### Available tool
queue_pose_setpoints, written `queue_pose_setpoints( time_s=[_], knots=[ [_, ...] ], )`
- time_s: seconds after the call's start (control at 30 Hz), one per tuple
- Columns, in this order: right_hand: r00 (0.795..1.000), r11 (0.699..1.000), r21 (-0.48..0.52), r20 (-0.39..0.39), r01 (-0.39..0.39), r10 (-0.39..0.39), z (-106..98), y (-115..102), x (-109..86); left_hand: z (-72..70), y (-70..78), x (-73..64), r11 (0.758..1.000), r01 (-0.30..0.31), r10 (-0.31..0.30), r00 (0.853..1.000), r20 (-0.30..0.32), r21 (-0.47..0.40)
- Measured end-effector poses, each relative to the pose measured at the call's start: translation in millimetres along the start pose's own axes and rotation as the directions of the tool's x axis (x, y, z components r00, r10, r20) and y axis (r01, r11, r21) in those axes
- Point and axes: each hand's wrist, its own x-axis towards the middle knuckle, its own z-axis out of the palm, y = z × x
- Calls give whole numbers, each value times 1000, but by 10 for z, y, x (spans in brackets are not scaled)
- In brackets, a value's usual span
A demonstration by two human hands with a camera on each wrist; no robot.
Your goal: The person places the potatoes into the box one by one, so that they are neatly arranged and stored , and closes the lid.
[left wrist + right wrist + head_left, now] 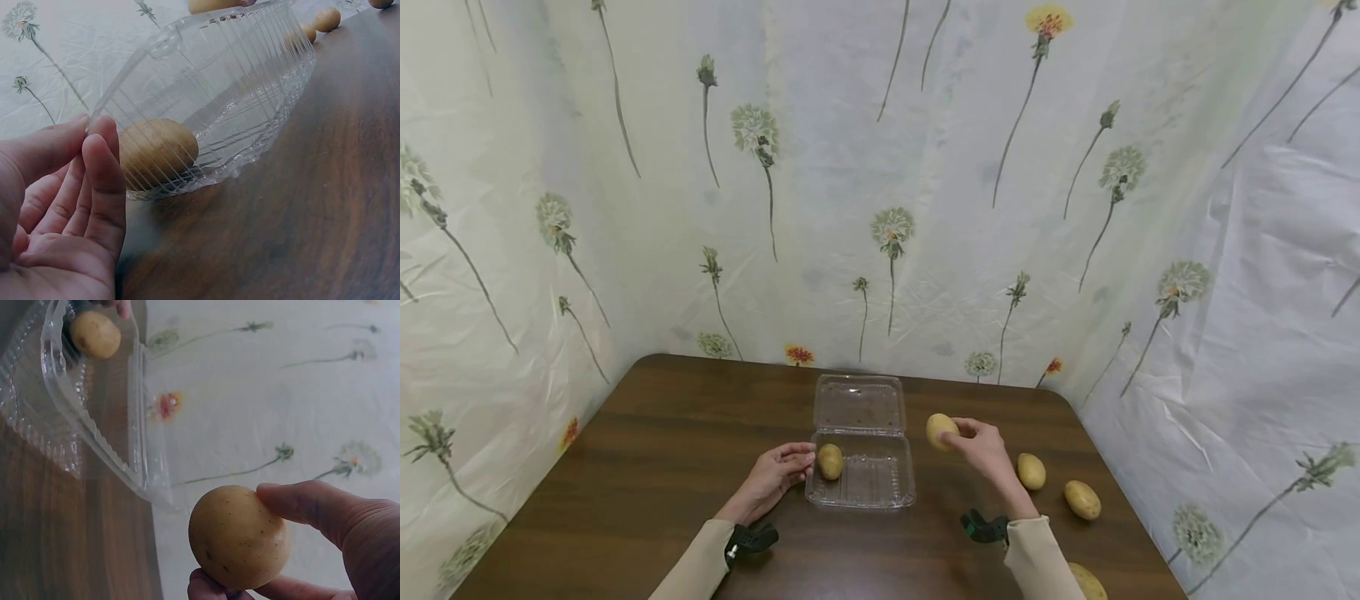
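Observation:
A clear plastic clamshell container (872,483) lies with its lid (859,404) folded back on the brown table. One potato (830,462) sits inside it at the left end; the left wrist view shows that potato (159,153) through the ribbed wall. My left hand (772,479) pinches the container's left rim between thumb and fingers. To the right of the container, my right hand (985,450) holds another potato (941,432) above the table. In the right wrist view thumb and fingers grip this potato (239,537) from both sides.
On the table's right side lie loose potatoes: one (1031,472) beside the right wrist, another (1082,500) farther right, and a third (1087,582) at the bottom, partly hidden by the sleeve. A flower-printed curtain (850,208) surrounds the table's back and sides.

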Motion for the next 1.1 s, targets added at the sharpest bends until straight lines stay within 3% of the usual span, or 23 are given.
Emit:
queue_pose_setpoints(
  time_s=[0.6,1.1],
  knots=[
    [998,995,81,12,55,-56,383,-284,21,2,-8,13,1000,-9,9,1000,-10,10],
    [995,989,119,44,82,-88,673,-389,-17,-10,-26,19,1000,-19,19,1000,3,-6]
  ],
)
